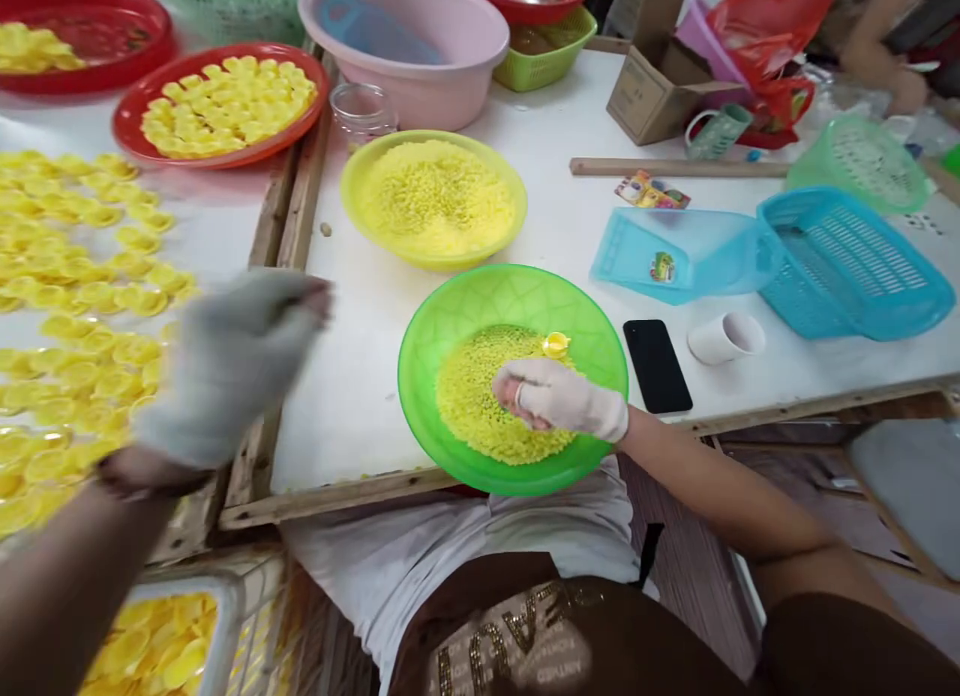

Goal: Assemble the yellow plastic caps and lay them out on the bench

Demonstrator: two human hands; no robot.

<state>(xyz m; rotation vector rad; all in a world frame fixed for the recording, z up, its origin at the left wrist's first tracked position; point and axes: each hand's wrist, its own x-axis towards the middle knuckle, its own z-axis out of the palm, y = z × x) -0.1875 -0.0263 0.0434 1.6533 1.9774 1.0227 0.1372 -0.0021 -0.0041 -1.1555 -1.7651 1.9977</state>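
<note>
My right hand, in a white fingerless glove, is closed over the yellow granules in the green bowl; what its fingers hold, if anything, is hidden. Beside it, on the granules near the bowl's right side, lies a small yellow cup. My left hand, gloved too and blurred, is raised over the wooden edge left of the bowl with its fingers curled together. Many yellow cups are spread on the left table. Behind the green bowl stands a yellow bowl heaped with yellow granules.
Red trays of yellow pieces stand at the back left, near a pink basin and a glass jar. On the right are a phone, a white cup, a blue scoop, a blue basket and a cardboard box.
</note>
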